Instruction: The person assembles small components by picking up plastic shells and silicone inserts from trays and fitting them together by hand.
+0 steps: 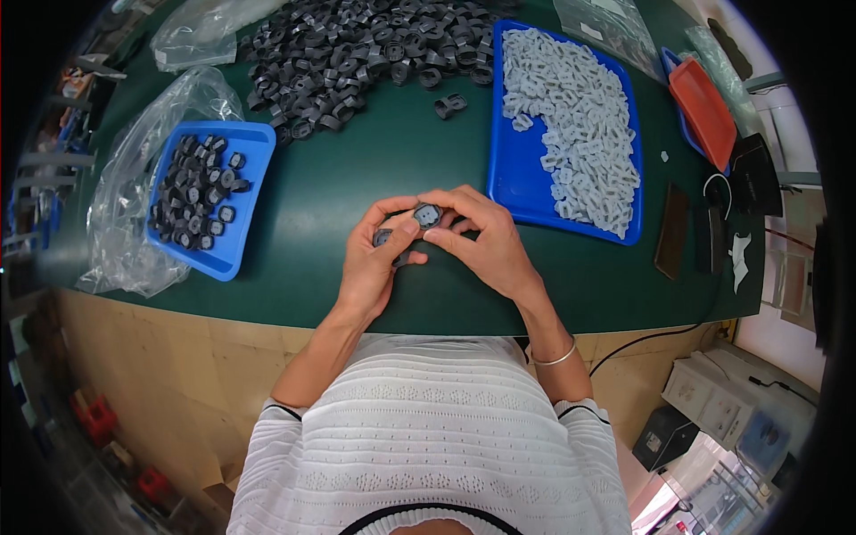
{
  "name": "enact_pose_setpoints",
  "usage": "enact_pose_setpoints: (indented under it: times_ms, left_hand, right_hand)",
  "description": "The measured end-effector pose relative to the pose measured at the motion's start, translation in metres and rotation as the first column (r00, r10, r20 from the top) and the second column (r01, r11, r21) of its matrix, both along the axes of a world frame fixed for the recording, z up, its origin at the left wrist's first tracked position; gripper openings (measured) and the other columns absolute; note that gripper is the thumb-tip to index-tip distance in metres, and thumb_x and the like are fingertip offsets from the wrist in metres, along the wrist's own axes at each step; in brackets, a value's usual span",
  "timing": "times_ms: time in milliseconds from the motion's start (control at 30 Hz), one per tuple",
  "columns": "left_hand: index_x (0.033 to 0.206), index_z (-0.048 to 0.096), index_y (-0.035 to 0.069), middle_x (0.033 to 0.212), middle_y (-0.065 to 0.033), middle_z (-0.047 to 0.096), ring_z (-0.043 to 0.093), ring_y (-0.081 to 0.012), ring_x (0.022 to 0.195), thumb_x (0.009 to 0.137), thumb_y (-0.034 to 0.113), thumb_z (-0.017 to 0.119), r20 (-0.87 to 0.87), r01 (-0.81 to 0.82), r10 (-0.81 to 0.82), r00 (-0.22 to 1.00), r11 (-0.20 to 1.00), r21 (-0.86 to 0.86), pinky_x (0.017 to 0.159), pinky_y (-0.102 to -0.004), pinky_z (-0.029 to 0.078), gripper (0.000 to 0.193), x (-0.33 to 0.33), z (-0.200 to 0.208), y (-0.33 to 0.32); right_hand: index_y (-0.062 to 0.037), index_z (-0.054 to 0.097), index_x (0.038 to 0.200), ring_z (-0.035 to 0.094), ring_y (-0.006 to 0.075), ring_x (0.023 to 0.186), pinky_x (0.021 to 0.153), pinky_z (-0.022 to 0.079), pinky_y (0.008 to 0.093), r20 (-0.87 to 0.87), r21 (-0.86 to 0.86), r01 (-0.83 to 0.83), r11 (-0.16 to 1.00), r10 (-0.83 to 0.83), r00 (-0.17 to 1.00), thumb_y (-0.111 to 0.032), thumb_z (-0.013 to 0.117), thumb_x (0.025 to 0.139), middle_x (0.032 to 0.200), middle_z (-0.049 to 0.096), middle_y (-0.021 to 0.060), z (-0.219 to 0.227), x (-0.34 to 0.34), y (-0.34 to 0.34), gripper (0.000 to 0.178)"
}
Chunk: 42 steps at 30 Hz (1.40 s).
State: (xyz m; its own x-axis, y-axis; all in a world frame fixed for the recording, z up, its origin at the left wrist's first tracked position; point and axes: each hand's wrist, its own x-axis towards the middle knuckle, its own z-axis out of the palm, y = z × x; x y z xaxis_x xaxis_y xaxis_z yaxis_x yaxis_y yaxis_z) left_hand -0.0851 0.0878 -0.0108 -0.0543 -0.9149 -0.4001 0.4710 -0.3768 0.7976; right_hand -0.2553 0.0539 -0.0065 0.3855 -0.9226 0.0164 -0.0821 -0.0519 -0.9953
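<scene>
Both hands meet above the table in front of me. Between their fingertips is a small dark grey plastic housing [428, 216] with a light grey insert showing in its face. My left hand [367, 267] pinches it from the left, thumb on top, and a second dark grey housing [382, 237] is tucked in that hand's palm and fingers. My right hand [489, 239] grips the first housing from the right with thumb and fingers. How far the insert sits inside is too small to tell.
A large pile of dark grey housings [357, 62] covers the back of the green table [312, 178]. Left stands a blue tray [254, 165] of dark parts beside a clear plastic bag [120, 201]. Right, a bigger blue tray [517, 178] holds pale grey inserts [580, 125]; beyond is a red tray [704, 107].
</scene>
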Motion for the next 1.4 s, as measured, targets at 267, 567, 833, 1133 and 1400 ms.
enact_pose_setpoints:
  times_ms: [267,567,833,1133,1400]
  left_hand:
    - [0.109,0.055,0.003,0.071,0.0005,0.058,0.053,-0.0038,0.055,0.093,0.015,0.062,0.305,0.513,-0.493,0.815,0.858,0.017,0.041,-0.0176,0.037,0.022,0.021,0.012,-0.026]
    - [0.099,0.055,0.006,0.07,0.0022,0.056,0.046,-0.0027,0.051,0.093,0.012,0.061,0.342,0.62,-0.573,0.745,0.784,-0.038,0.041,-0.0175,0.028,0.011,0.021,0.0,-0.025]
    - [0.097,0.054,0.007,0.071,0.0031,0.054,0.045,-0.0019,0.051,0.094,0.014,0.061,0.18,0.574,-0.58,0.795,0.814,0.088,0.04,-0.0178,0.024,0.011,0.019,0.004,-0.024]
    - [0.098,0.054,0.008,0.067,0.0028,0.051,0.043,-0.0026,0.051,0.095,0.015,0.059,0.016,0.56,-0.563,0.826,0.824,0.087,0.039,-0.0178,0.023,0.009,0.022,0.003,-0.02]
    - [0.097,0.054,0.009,0.071,0.0012,0.051,0.044,-0.0036,0.05,0.096,0.015,0.057,-0.118,0.5,-0.487,0.865,0.857,0.127,0.038,-0.0165,0.022,0.007,0.019,-0.004,-0.019]
  right_hand:
    - [-0.0041,0.067,0.111,0.058,0.0154,0.066,0.061,0.049,0.0261,-0.287,-0.324,-0.149,0.934,0.053,0.957,-0.002,0.073,0.078,0.08,0.06,0.0056,0.014,-0.007,0.003,0.033]
    - [-0.0031,0.062,0.101,0.058,0.0235,0.064,0.057,0.045,0.0355,-0.277,-0.234,-0.15,0.961,0.082,0.958,-0.005,0.074,0.076,0.075,0.058,0.0102,0.0,-0.007,0.012,0.027]
    - [-0.0038,0.06,0.101,0.059,0.0262,0.069,0.06,0.046,0.0366,-0.3,-0.309,-0.176,0.935,0.079,0.951,-0.003,0.072,0.076,0.079,0.059,0.0107,-0.001,-0.006,0.012,0.028]
    - [-0.0035,0.059,0.102,0.058,0.027,0.072,0.061,0.046,0.0375,-0.266,-0.309,-0.139,0.941,0.054,0.962,-0.001,0.071,0.076,0.079,0.058,0.0097,-0.001,-0.007,0.015,0.029]
    - [-0.0031,0.059,0.101,0.057,0.0257,0.072,0.062,0.046,0.0359,-0.327,-0.463,-0.122,0.878,-0.041,0.944,-0.001,0.071,0.076,0.079,0.057,0.0092,-0.001,-0.004,0.02,0.028]
